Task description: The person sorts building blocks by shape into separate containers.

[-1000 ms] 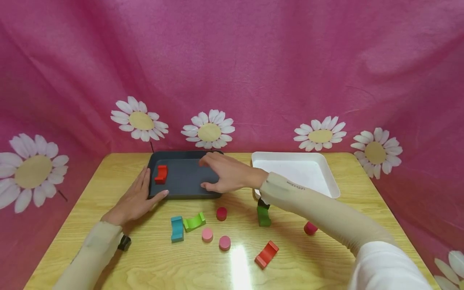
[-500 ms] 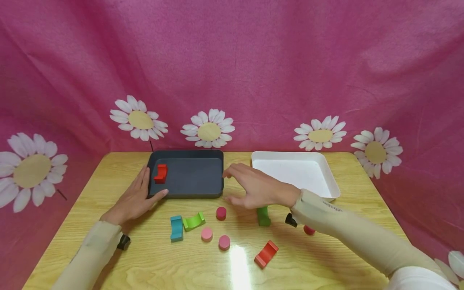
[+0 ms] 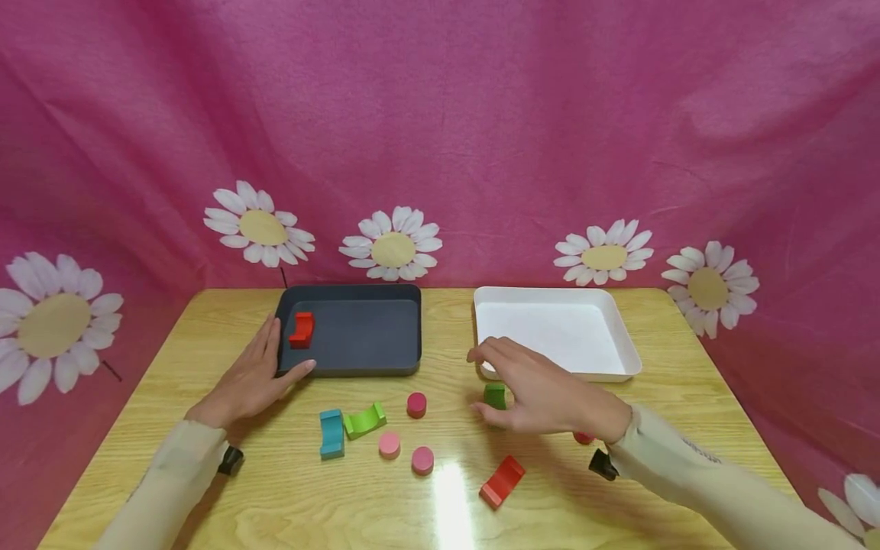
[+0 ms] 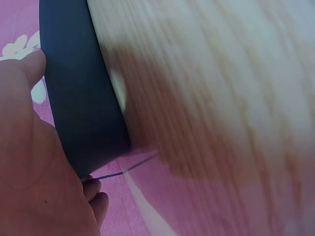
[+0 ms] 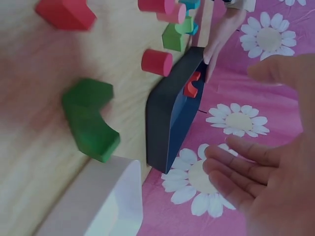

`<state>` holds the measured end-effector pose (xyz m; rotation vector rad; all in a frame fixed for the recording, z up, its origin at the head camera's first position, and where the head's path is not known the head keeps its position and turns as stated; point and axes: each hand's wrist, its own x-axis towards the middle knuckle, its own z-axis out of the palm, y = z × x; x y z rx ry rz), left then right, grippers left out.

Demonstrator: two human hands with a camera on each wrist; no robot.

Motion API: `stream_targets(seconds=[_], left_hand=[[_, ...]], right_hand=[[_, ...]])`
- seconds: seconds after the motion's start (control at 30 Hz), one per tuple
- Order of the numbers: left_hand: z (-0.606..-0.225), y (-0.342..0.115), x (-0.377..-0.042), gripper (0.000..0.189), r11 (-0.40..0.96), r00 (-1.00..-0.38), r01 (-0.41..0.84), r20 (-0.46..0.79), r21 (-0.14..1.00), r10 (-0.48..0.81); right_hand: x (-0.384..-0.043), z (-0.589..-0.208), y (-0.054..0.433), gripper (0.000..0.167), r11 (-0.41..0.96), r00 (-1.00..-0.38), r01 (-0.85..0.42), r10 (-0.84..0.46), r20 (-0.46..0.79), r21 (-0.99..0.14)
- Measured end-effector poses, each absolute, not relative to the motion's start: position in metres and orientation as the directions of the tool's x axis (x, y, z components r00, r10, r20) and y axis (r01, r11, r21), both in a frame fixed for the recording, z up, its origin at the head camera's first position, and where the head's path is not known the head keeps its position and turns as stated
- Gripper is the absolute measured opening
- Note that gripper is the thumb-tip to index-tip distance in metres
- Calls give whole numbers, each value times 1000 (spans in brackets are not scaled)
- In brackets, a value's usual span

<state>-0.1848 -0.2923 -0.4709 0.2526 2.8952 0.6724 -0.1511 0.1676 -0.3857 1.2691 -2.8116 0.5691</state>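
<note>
My left hand (image 3: 244,382) rests on the near left corner of a dark grey tray (image 3: 364,336), thumb along the front rim and straight fingers down the left side. Inside that tray lies a red arched block (image 3: 302,330). Over the table, my right hand (image 3: 536,389) holds nothing, its thumb and fingers spread apart. Below it is a dark green arched block (image 3: 494,396), partly hidden in the head view but whole in the right wrist view, where the open palm (image 5: 275,182) also shows. Behind the right hand stands a white tray (image 3: 557,332).
In front of the dark tray lie a blue arched block (image 3: 332,434), a light green one (image 3: 365,421) and several pink and crimson cylinders (image 3: 416,405). Nearer me is another red arched block (image 3: 502,482). A crimson cylinder (image 3: 583,438) sits partly hidden under the right wrist.
My right hand has moved right and toward me, from over the dark tray to above the dark green block. My left hand stays on the tray's corner.
</note>
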Motion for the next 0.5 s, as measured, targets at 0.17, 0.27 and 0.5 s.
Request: stream_targets(seconds=[0.17,0.27,0.5], left_hand=[[-472,-292,-184,118,885,-973,133,-113,447,203],[-472,-292,-184,118,886,-972,131,-118,445,203],[-470,-292,-185,118,887,-972,127,-122,445,201]], right_hand=[[-131,-393,183,50,651,-721,-686,-668,183,-325],[-121,-398,190,52,671,-743,-666,-633,216,-325],[-99,-411,197,56,704,-782,-622,-583,220,-344]])
